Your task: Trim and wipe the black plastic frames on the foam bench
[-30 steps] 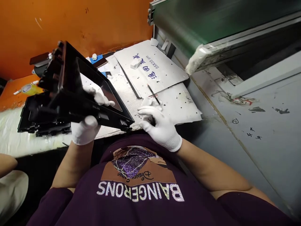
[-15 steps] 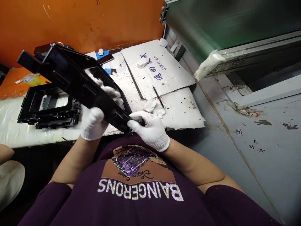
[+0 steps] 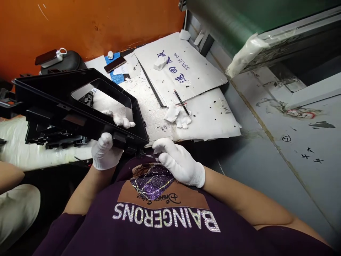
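Observation:
My left hand (image 3: 106,153), in a white glove, grips the near edge of a large black plastic frame (image 3: 55,94). Its fingers reach through the frame's rectangular opening, and its thumb lies on the near side. The frame is tilted, its face turned up and clips along its edge. My right hand (image 3: 179,161), also gloved, is just right of the frame's near corner. Its fingers are loosely bent and apart, with nothing visible in them. Behind and below the held frame, another black frame part (image 3: 66,140) lies on the table, mostly covered.
White foam boards (image 3: 202,73) with blue writing lie on the table, with a black pencil (image 3: 181,101) and crumpled white scraps (image 3: 183,119). A phone (image 3: 115,64) rests farther back. A green conveyor belt (image 3: 223,32) stands at right. Another person's arm (image 3: 10,176) shows at left.
My right hand has let go of the frame's corner and moved slightly right and down. The frame, still in my left hand, has turned to show more of its face and opening.

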The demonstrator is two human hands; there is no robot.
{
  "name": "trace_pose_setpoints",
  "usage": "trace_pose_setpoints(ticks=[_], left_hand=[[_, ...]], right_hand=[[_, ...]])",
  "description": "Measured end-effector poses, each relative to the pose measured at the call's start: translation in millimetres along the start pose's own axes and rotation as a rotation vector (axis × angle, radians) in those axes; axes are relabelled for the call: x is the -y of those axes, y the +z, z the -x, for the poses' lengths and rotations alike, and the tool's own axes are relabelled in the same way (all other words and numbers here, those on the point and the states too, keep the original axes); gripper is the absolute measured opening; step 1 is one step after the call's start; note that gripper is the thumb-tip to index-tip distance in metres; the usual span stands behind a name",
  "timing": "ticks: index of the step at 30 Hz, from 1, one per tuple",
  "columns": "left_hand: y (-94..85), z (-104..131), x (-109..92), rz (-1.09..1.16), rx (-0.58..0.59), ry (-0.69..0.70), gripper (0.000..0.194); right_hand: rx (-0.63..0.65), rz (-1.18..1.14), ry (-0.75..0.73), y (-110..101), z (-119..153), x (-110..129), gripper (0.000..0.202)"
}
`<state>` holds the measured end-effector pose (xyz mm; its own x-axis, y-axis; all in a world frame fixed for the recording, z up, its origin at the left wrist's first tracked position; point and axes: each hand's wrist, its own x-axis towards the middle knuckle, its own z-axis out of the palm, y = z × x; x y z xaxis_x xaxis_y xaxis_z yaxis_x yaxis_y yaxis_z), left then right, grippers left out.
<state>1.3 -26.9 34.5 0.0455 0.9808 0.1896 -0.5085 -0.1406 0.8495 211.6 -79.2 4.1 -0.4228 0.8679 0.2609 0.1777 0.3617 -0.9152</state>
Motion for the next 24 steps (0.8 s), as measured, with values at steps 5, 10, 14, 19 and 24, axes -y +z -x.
trace_pose_setpoints(ticks=[5, 10, 14, 19, 24], left_hand=[[5.8, 1.4, 1.4, 0.009, -0.058, -0.005, 0.050], [8.6, 0.0, 0.4, 0.029, -0.115, -0.037, 0.048], [5.2, 1.1, 2.4, -0.022, -0.121, -0.022, 0.039], [5.6, 2.8, 4.6, -0.039, -0.143, 0.005, 0.031], [1.5, 4.2, 5.5, -0.042, -0.134, 0.017, 0.031]], right_hand=[[0.006, -0.063, 0.118, 6.1, -2.1, -9.6, 0.034], [0.002, -0.115, 0.147, 6.5, -3.2, -15.5, 0.033], [0.002, -0.160, 0.176, 7.0, -5.1, -14.5, 0.034], [-0.014, -0.195, 0.195, 6.7, -7.0, -11.8, 0.030], [-0.030, -0.205, 0.257, 7.0, -5.1, -9.1, 0.021]])
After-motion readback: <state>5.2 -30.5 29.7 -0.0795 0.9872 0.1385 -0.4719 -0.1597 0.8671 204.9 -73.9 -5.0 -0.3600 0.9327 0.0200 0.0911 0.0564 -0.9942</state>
